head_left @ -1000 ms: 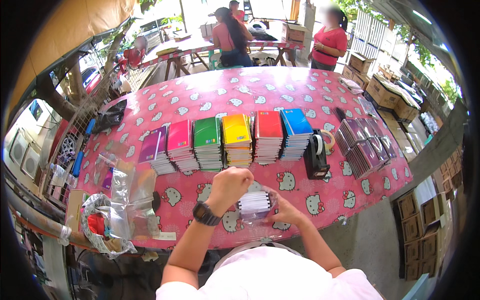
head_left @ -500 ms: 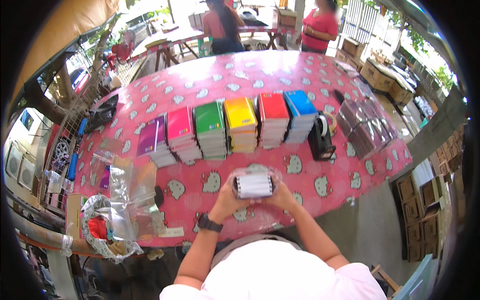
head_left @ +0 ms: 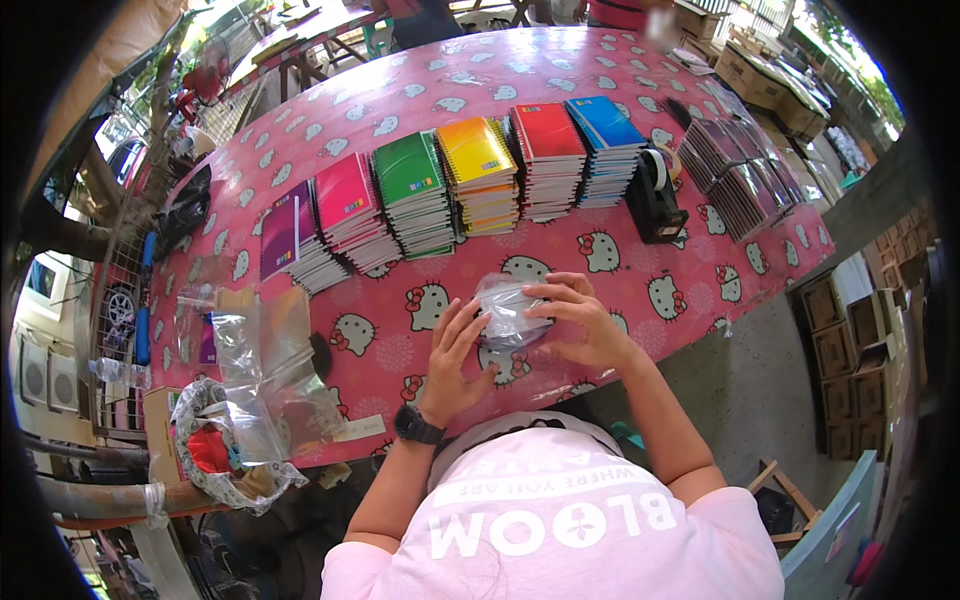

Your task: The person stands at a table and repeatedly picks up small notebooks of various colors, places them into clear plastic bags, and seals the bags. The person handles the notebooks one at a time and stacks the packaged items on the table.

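Big table (head_left: 700, 300) w/ pink cartoon-cat cloth fills most of the view. Across its middle runs a row of spiral notebook stacks: purple (head_left: 282, 236), magenta (head_left: 345, 195), green (head_left: 408, 170), yellow-orange (head_left: 475, 152), red (head_left: 547, 133), blue (head_left: 603, 122). Further right, a fanned spread of dark booklets (head_left: 745, 170) near the table's far-right edge. At the near-left edge, a pile of clear plastic bags (head_left: 265, 375), partly overhanging, w/ a mesh-wrapped bundle (head_left: 215, 450) just below it. Black tape dispenser (head_left: 655, 195) sits between the blue stack and the dark booklets.

Near edge, centre: small clear-wrapped packet (head_left: 505, 312) lies on the table, between both hands. Contents prob. a small stack of cards or pads, too blurred by the plastic to tell. Left hand (head_left: 455, 350), black watch (head_left: 415, 427) on the wrist, rests fingers spread, flat-ish, touching the packet's left side; grip wide, not closed round it. Right hand (head_left: 580, 320) curls over the packet's top and right side, fingers pressing the wrap; grip is holding the packet.
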The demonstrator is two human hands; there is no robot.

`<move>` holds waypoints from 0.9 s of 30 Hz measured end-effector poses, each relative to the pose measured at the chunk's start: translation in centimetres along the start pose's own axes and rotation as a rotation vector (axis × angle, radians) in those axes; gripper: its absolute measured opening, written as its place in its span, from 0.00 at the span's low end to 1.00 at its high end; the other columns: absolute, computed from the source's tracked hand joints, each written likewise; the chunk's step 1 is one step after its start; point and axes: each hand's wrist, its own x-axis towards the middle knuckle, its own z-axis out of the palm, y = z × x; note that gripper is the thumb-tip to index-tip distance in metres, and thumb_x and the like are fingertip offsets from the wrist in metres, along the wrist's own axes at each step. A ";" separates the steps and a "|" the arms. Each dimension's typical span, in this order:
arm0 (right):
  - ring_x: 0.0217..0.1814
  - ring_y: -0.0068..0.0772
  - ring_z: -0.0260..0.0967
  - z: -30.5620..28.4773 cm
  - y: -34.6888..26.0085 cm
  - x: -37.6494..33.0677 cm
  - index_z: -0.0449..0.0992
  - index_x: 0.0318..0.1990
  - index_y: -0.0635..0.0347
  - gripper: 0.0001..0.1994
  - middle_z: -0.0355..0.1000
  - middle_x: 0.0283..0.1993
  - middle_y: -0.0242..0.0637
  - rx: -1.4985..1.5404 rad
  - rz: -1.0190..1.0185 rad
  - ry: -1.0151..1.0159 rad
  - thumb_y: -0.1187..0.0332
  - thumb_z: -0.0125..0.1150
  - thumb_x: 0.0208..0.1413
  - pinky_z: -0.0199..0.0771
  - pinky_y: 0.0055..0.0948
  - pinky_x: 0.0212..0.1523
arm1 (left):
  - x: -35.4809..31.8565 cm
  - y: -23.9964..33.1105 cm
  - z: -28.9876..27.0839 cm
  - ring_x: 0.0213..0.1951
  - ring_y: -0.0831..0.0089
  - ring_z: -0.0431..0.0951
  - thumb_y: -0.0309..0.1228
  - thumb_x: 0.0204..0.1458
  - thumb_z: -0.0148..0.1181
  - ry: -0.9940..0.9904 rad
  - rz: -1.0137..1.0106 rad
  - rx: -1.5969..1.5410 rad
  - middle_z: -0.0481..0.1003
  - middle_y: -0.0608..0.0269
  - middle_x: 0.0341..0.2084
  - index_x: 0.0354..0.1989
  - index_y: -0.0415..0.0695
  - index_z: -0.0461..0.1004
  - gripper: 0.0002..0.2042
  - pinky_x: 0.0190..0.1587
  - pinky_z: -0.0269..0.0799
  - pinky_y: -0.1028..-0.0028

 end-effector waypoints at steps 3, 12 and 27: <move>0.65 0.45 0.49 -0.7 1.1 -0.1 0.77 0.46 0.43 0.27 0.63 0.61 0.25 0.035 -0.015 -0.101 0.68 0.72 0.31 0.50 0.42 0.63 | 0.4 -0.3 -0.4 0.64 0.53 0.52 0.26 0.34 0.65 0.021 0.023 -0.034 0.59 0.55 0.60 0.57 0.45 0.64 0.34 0.63 0.50 0.57; 0.69 0.50 0.42 -0.5 0.2 1.1 0.76 0.49 0.40 0.29 0.58 0.65 0.30 -0.097 -0.014 -0.204 0.65 0.70 0.32 0.41 0.45 0.65 | 6.0 2.8 -4.3 0.56 0.62 0.65 0.28 0.40 0.65 -0.171 0.302 0.154 0.75 0.62 0.39 0.25 0.47 0.74 0.05 0.63 0.46 0.51; 0.71 0.59 0.30 -1.1 1.3 2.0 0.71 0.54 0.31 0.38 0.43 0.71 0.32 -0.074 -0.062 -0.424 0.66 0.71 0.24 0.38 0.62 0.62 | 3.6 -0.1 -1.7 0.64 0.54 0.50 0.14 0.31 0.50 -0.304 0.111 0.176 0.61 0.68 0.61 0.54 0.53 0.69 0.34 0.63 0.48 0.55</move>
